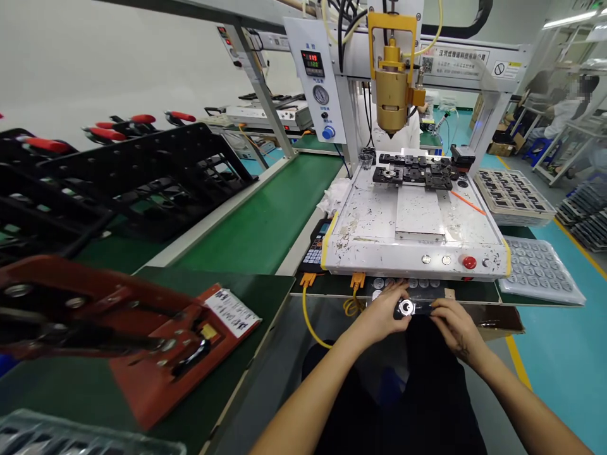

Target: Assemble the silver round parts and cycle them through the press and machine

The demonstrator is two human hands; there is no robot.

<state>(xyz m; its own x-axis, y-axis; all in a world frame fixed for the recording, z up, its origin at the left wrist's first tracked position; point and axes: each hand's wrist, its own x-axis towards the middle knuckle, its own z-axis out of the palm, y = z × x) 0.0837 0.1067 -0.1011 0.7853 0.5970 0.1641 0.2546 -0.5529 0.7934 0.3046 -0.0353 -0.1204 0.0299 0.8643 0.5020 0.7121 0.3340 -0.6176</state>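
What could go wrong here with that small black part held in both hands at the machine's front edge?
1. Drop: the left hand and right hand pinch the black part at the bench edge above the lap, apparently resting on nothing; a slip could send it to the floor.
2. Snag: the yellow cable loops down close to the left forearm and might catch.
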